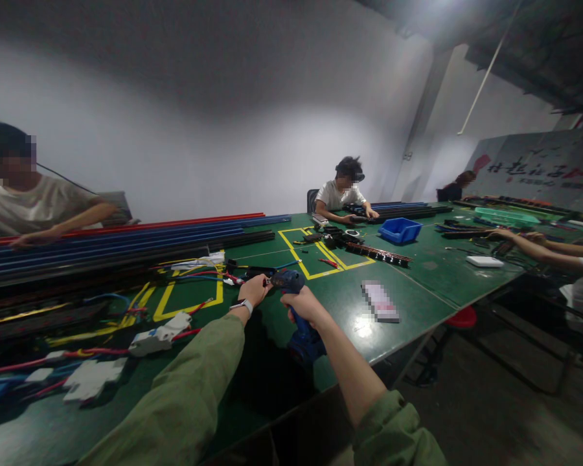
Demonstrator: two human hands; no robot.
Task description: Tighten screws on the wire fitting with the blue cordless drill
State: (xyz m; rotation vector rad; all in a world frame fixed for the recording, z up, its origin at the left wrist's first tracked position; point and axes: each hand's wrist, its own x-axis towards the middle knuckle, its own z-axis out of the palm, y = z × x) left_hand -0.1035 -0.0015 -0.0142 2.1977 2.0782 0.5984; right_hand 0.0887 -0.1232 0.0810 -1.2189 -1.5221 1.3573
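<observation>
A blue cordless drill [301,333] is gripped by my right hand [301,305], its fingers wrapped round the handle. The drill's dark nose points left, right at the fingers of my left hand [254,290]. Those left fingers are closed near the tip; what they pinch is too small and dark to make out. Just behind my left hand lie a black part [256,272] and coloured wires. White breaker-like blocks [162,333] with red wires lie on the green table [257,362] left of my forearm.
Long red, blue and black bars [126,249] run along the table's far left. A phone [379,301] lies to the right, a blue bin [400,230] beyond it. Yellow tape [214,301] marks the tabletop. Several people sit around the table, one person [342,191] across from me.
</observation>
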